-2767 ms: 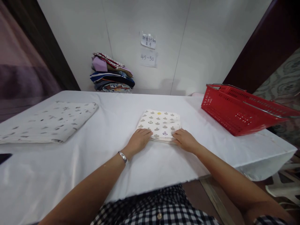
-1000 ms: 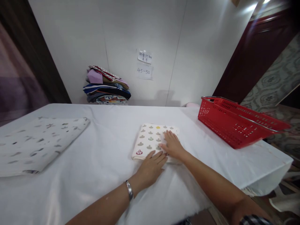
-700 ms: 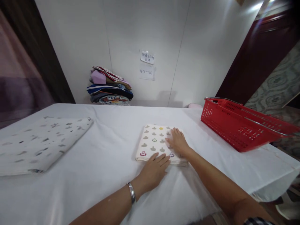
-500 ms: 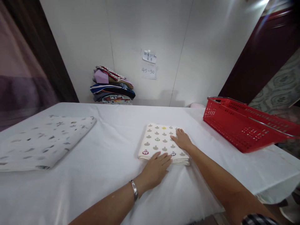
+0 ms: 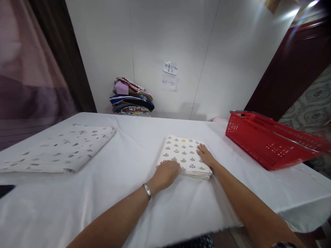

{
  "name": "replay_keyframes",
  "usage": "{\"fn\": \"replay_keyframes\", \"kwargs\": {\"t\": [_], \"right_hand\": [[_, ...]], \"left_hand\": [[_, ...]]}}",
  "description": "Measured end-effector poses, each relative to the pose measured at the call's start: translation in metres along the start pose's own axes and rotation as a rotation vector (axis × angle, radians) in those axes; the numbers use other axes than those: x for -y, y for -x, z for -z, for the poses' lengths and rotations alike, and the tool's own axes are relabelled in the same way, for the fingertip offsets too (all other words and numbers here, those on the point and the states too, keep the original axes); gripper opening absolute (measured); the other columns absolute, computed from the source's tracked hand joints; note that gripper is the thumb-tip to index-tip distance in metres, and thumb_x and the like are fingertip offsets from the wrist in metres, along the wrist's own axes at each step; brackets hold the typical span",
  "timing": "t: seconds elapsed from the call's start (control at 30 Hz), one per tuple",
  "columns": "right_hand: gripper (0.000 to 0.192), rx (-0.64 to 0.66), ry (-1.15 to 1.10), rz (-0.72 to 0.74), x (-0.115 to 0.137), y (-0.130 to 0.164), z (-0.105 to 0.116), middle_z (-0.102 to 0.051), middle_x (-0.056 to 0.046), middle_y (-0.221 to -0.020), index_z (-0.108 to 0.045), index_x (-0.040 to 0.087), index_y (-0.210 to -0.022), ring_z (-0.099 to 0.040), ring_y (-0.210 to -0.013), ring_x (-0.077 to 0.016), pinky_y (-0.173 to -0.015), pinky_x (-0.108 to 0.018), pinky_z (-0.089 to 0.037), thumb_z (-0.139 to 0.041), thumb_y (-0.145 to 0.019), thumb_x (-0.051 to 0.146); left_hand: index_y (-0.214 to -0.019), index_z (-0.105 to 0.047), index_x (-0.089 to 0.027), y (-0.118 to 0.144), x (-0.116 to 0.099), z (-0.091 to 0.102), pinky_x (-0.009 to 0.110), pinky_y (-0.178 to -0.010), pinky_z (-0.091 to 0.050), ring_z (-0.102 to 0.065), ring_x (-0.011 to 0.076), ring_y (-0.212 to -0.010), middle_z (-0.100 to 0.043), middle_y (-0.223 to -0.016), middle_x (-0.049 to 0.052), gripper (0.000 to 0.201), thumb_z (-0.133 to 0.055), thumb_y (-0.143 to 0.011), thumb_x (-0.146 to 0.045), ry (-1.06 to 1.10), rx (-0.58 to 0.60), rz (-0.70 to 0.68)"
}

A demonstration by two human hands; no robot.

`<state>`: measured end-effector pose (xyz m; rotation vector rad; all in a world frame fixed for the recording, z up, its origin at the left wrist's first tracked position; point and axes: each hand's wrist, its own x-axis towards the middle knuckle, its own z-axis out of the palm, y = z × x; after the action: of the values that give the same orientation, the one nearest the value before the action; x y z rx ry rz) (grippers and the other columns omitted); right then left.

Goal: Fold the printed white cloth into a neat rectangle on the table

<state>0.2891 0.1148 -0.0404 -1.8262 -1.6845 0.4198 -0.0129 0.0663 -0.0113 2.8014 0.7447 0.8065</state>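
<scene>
A small folded white cloth (image 5: 182,152) printed with grey and coloured shapes lies on the white-covered table (image 5: 134,141), a little right of centre. My left hand (image 5: 167,173), with a silver bracelet on its wrist, has its fingers curled over the cloth's near left corner. At the cloth's right edge my right hand (image 5: 205,155) lies flat, fingers stretched out and pointing away from me.
A red plastic basket (image 5: 269,144) stands at the table's right side. To the left lies a larger folded white cloth with grey marks (image 5: 59,148). A stack of folded clothes (image 5: 131,98) sits against the back wall under two paper notes (image 5: 169,75).
My left hand slid left along the cloth's near edge and curled its fingers over the corner. My right hand moved to the cloth's right edge. The view shifted left.
</scene>
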Motion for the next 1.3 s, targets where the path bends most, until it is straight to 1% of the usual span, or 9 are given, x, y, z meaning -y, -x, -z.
{"fn": "replay_keyframes", "kwargs": {"t": [0.13,0.27,0.43,0.6,0.83,0.97,1.1,1.2,1.3], "right_hand": [[0.054,-0.004,-0.112,-0.067,-0.003,0.021,0.008,-0.030,-0.005,-0.147,-0.052,0.022,-0.127,-0.026,-0.135,-0.0232,-0.112,-0.040,-0.019,-0.047,-0.082,0.051],[0.059,-0.071,-0.319,-0.191,-0.001,0.047,0.009,-0.036,-0.002,-0.144,-0.051,0.024,-0.129,-0.032,-0.132,-0.0230,-0.111,-0.038,-0.025,-0.055,-0.076,0.052],[0.067,-0.154,-0.499,-0.255,0.000,0.077,0.002,-0.047,-0.004,-0.136,-0.046,0.023,-0.132,-0.046,-0.122,-0.0249,-0.106,-0.042,-0.032,-0.063,-0.072,0.047],[0.061,-0.169,-0.538,-0.223,0.007,0.088,-0.006,-0.041,-0.004,-0.141,-0.051,0.023,-0.129,-0.039,-0.129,-0.0244,-0.109,-0.041,-0.028,-0.063,-0.072,0.043],[0.059,-0.108,-0.361,-0.105,0.027,0.065,-0.018,-0.034,-0.006,-0.145,-0.051,0.020,-0.129,-0.029,-0.134,-0.0235,-0.111,-0.037,-0.021,-0.058,-0.076,0.045],[0.051,-0.187,-0.190,0.025,0.027,0.064,-0.017,-0.035,-0.007,-0.144,-0.053,0.019,-0.127,-0.030,-0.133,-0.0238,-0.110,-0.040,-0.026,-0.051,-0.081,0.044],[0.038,-0.328,0.024,0.391,0.035,0.077,-0.011,-0.047,-0.009,-0.136,-0.059,0.020,-0.119,-0.034,-0.131,-0.0253,-0.108,-0.047,-0.028,-0.047,-0.086,0.037],[0.033,-0.204,0.105,0.610,0.051,0.088,-0.010,-0.059,-0.008,-0.122,-0.059,0.023,-0.118,-0.043,-0.125,-0.0254,-0.104,-0.049,-0.033,-0.048,-0.087,0.033],[0.036,-0.061,0.167,0.724,0.063,0.096,-0.013,-0.059,-0.007,-0.122,-0.055,0.023,-0.122,-0.048,-0.119,-0.0245,-0.100,-0.047,-0.038,-0.050,-0.088,0.033]], "left_hand": [[-0.084,-0.063,-0.020,0.004,0.018,0.009,0.038,-0.090,-0.042,-0.057,0.0198,-0.099,-0.066,-0.098,0.004,0.027,-0.037,-0.092,-0.027,0.006,-0.111,0.164],[-0.108,-0.060,-0.020,0.007,0.034,0.005,0.038,-0.097,-0.039,-0.048,0.0234,-0.118,-0.055,-0.125,0.007,0.029,-0.048,-0.086,-0.034,0.112,-0.254,0.469],[-0.128,-0.047,-0.019,0.006,0.045,0.000,0.036,-0.094,-0.042,-0.053,0.0247,-0.112,-0.053,-0.129,0.009,0.052,-0.054,-0.081,-0.040,0.408,-0.213,0.832],[-0.125,-0.051,-0.021,0.002,0.051,-0.002,0.035,-0.092,-0.042,-0.057,0.0246,-0.107,-0.060,-0.121,0.008,0.053,-0.062,-0.074,-0.033,0.530,-0.244,0.930],[-0.127,-0.049,-0.019,0.004,0.064,0.009,0.030,-0.086,-0.045,-0.060,0.0214,-0.099,-0.062,-0.116,0.008,0.055,-0.060,-0.073,-0.025,0.483,-0.273,0.992],[-0.128,-0.048,-0.020,0.010,0.056,0.013,0.032,-0.089,-0.044,-0.058,0.0218,-0.102,-0.059,-0.120,0.007,0.050,-0.055,-0.079,-0.031,0.302,-0.228,0.932],[-0.122,-0.053,-0.021,0.019,0.043,0.020,0.036,-0.097,-0.040,-0.047,0.0236,-0.118,-0.050,-0.130,0.008,0.043,-0.048,-0.085,-0.043,0.138,-0.298,0.679],[-0.116,-0.059,-0.025,0.023,0.041,0.028,0.038,-0.099,-0.039,-0.044,0.0231,-0.120,-0.049,-0.131,0.005,0.039,-0.053,-0.083,-0.046,0.096,-0.263,0.473],[-0.110,-0.062,-0.026,0.025,0.045,0.033,0.041,-0.100,-0.037,-0.045,0.0239,-0.119,-0.053,-0.128,0.006,0.035,-0.061,-0.079,-0.042,0.040,-0.137,0.277]]}}
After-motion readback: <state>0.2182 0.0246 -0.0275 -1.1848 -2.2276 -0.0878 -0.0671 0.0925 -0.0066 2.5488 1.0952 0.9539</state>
